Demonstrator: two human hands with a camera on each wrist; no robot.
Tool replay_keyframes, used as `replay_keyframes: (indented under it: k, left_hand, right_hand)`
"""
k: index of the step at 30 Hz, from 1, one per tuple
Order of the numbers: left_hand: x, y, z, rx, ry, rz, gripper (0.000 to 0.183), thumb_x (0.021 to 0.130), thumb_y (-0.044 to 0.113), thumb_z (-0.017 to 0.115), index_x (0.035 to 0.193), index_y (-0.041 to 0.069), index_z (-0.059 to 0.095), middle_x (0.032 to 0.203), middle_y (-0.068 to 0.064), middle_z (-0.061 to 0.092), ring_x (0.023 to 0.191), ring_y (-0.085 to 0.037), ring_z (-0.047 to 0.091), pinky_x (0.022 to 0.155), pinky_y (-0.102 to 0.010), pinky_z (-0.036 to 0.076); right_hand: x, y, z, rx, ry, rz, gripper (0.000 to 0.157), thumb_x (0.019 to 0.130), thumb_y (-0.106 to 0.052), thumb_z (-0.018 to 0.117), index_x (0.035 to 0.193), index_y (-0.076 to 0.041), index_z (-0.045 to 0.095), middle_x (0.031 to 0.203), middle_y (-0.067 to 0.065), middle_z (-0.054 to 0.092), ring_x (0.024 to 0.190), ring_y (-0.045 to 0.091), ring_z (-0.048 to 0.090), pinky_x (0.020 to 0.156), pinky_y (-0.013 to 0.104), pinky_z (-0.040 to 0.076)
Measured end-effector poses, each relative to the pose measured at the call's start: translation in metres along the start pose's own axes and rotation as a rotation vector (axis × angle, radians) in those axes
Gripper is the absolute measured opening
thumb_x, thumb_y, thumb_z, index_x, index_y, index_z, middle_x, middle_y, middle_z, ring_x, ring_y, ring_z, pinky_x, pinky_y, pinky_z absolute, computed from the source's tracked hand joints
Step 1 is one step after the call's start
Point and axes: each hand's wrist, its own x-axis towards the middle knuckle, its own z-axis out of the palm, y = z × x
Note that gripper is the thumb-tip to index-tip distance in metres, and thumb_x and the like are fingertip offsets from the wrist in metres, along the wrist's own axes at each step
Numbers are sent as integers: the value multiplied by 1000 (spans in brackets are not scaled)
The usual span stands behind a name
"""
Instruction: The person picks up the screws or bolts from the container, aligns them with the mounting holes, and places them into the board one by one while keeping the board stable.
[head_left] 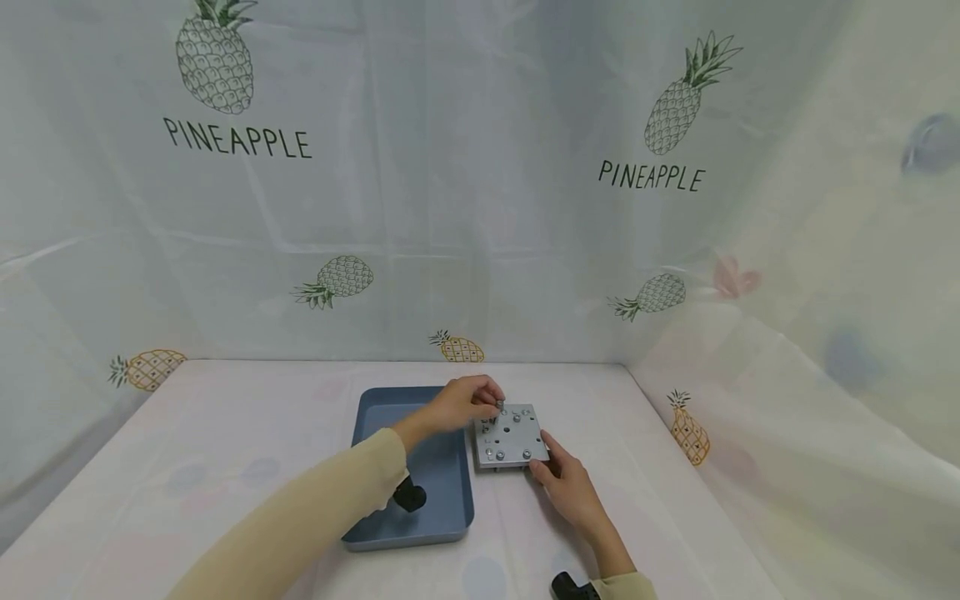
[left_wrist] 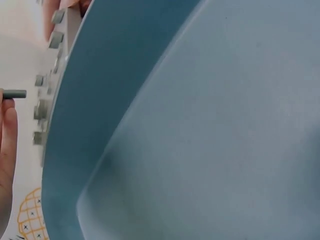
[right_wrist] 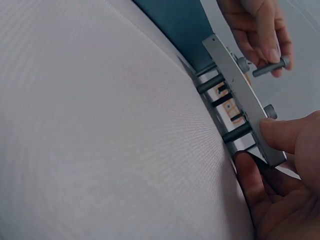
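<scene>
My left hand (head_left: 463, 403) pinches a socket-head bolt (right_wrist: 271, 67) between thumb and fingers, over the far left part of a square metal plate (head_left: 517, 442). In the right wrist view the bolt is tilted, with its plain end pointing left, apart from the plate. The plate carries several bolts in its holes, and their threaded shanks (right_wrist: 237, 133) stick out below it. At the near right corner my right hand (head_left: 572, 493) grips the plate, thumb on its edge and fingers reaching underneath. In the left wrist view the bolt's shank (left_wrist: 15, 94) extends from the fingertips.
A blue rectangular tray (head_left: 447, 537) lies directly left of the plate, under my left forearm. A white cloth (head_left: 262, 517) covers the table. Behind and to the right hang white curtains (head_left: 480, 183) printed with pineapples.
</scene>
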Motion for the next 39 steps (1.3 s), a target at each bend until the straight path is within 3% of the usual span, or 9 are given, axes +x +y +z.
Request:
replay_keyframes:
  k: [9,26,33,39]
  left_hand:
    - [7,-2,14,36,-8,16,15,100,10,75,114,14,70,103,6,73,94,-7,66,86,-30,56]
    - [11,-4,23,46,-3,7,15,99,9,76,113,12,70,100,4,72,90,-9,66,81,-29,55]
    - [13,-6,26,97,-31,25,15,100,8,75,112,14,69,104,4,74,94,-8,67,86,-29,56]
    - [12,-6,27,111,-33,43,18,98,3,75,112,12,70,105,2,75,96,-9,70,88,-29,58]
  right_hand:
    - [1,0,0,-9,2,-5,64,107,-25,66,163,-6,41,149,22,60,124,26,66,107,52,52]
    - [2,1,-1,-18,0,-5,64,106,-25,67,162,-6,42,145,21,64,113,20,68,103,50,55]
    - [2,-1,-1,-21,-1,4,64,106,-24,67,162,-5,41,141,20,66,103,16,67,95,42,57]
    - [2,0,-1,-19,-3,6,65,106,-24,67,163,-6,41,147,21,62,114,21,68,103,49,55]
